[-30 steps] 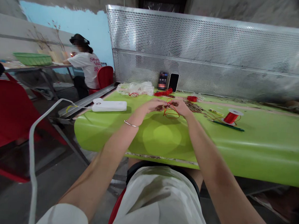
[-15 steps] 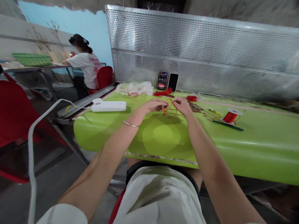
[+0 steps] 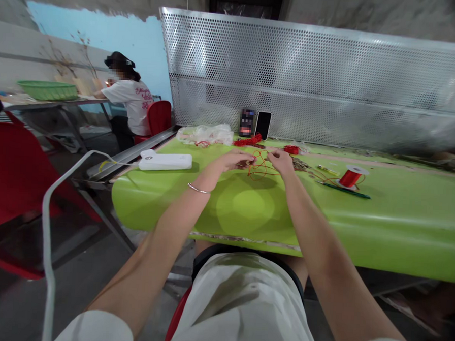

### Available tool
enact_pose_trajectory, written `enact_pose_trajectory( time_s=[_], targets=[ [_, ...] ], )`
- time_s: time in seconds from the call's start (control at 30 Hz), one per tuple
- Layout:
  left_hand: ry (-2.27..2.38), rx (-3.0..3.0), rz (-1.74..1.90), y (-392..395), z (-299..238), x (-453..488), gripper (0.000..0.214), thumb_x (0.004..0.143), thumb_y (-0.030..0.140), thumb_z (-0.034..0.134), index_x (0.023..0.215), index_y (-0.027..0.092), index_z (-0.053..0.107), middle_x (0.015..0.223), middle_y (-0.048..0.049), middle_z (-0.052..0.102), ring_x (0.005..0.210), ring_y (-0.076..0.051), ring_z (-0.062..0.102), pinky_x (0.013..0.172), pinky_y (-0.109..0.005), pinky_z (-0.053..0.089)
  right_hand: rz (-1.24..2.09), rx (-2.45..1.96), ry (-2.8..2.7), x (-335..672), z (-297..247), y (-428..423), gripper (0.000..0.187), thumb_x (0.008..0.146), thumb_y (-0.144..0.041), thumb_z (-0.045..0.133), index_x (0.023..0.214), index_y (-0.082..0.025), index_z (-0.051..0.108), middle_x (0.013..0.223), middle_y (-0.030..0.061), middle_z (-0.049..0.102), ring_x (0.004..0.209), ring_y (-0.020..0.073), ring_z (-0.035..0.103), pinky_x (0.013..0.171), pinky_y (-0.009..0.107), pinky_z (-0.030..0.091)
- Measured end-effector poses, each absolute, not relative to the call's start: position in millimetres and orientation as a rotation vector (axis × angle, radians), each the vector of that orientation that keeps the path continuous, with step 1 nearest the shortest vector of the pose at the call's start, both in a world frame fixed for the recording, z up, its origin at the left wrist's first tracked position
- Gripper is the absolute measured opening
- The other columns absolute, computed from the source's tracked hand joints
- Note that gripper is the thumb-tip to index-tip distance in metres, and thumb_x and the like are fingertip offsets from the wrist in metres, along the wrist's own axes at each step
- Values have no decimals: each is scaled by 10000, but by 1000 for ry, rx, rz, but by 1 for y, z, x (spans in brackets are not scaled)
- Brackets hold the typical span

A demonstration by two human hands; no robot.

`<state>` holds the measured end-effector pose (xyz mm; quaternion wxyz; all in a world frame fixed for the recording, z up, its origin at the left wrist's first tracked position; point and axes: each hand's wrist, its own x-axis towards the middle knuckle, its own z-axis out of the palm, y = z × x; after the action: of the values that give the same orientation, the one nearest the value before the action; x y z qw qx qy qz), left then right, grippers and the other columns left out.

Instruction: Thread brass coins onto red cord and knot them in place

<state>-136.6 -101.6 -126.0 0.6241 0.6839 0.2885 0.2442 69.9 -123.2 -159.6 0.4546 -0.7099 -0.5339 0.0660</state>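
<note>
Both hands are raised just above a lime-green table (image 3: 381, 224). My left hand (image 3: 233, 160) and my right hand (image 3: 281, 160) each pinch part of a thin red cord (image 3: 258, 166), which hangs in small loops between them. A silver bangle (image 3: 198, 188) circles my left wrist. A pile of small brownish pieces (image 3: 298, 164) lies just beyond my right hand. A red spool of cord (image 3: 351, 177) stands further right, beside a dark green pen (image 3: 344, 189).
A white power bank (image 3: 165, 160) with a white cable (image 3: 49, 217) lies at the table's left end. Two phones (image 3: 263, 124) lean against the perforated metal panel (image 3: 331, 79). A crumpled plastic bag (image 3: 206, 134) and red cord bundles lie at the back. Another person (image 3: 130, 102) sits at a far table; a red chair (image 3: 13, 179) stands at left.
My right hand has moved slightly right and away from my left, drawing the red cord out between them. The loops hang a little wider.
</note>
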Motion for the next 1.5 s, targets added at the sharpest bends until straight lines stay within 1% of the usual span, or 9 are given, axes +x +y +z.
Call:
enact_pose_trajectory(
  time_s=[0.1,0.27,0.53,0.67,0.8,0.9,1.13,1.33,1.5],
  targets=[
    [660,1565,562,-102,-126,-136,93,760,197,661,696,138,694,741,-34,642,640,-80,512,709,-263,414,159,-1797,-1253,74,-160,-122,149,733,-301,591,691,-184,674,652,54,644,745,224,608,797,352,469],
    [621,1573,554,-101,-127,-137,88,757,207,670,713,132,686,743,-36,648,644,-80,519,696,-257,407,100,-1840,-1151,78,-162,-122,165,733,-309,587,666,-180,665,732,93,677,775,249,618,796,358,468],
    [604,1543,567,-96,-131,-136,100,735,223,696,730,124,688,768,-45,659,669,-83,537,705,-266,399,77,-1893,-952,87,-160,-123,271,802,-401,541,764,-168,674,795,141,665,819,283,612,816,401,460],
    [597,1557,559,-94,-132,-136,140,711,256,720,744,123,689,770,-42,663,677,-83,533,698,-257,399,73,-1890,-886,93,-162,-121,292,813,-377,503,814,-144,679,832,165,658,834,292,600,818,417,454],
    [609,1569,561,-95,-131,-136,130,718,245,718,738,120,690,761,-37,659,660,-80,521,701,-259,402,47,-1905,-822,94,-163,-120,287,820,-350,496,832,-136,686,828,153,656,837,281,601,816,398,448],
    [624,1571,557,-97,-129,-137,108,729,236,711,731,129,697,764,-39,661,657,-83,521,705,-265,409,57,-1906,-794,96,-163,-118,287,830,-343,483,831,-137,682,809,140,650,802,266,601,799,390,451],
    [635,1573,530,-103,-124,-138,89,750,215,682,698,145,700,775,-35,653,659,-80,530,768,-285,429,16,-1880,-717,101,-165,-117,228,806,-275,501,763,-133,674,742,127,639,723,240,580,772,386,455],
    [611,1547,516,-102,-126,-137,63,740,191,695,710,135,693,734,-31,661,679,-85,553,733,-253,443,27,-1897,-720,108,-168,-119,231,807,-252,493,743,-129,678,738,129,647,743,248,606,759,369,462],
    [552,1472,512,-95,-131,-135,31,742,161,697,746,131,692,775,-36,675,690,-86,578,766,-279,456,27,-1956,-695,109,-169,-120,215,809,-220,491,800,-127,684,791,127,660,807,260,629,778,363,466]
  ],
)
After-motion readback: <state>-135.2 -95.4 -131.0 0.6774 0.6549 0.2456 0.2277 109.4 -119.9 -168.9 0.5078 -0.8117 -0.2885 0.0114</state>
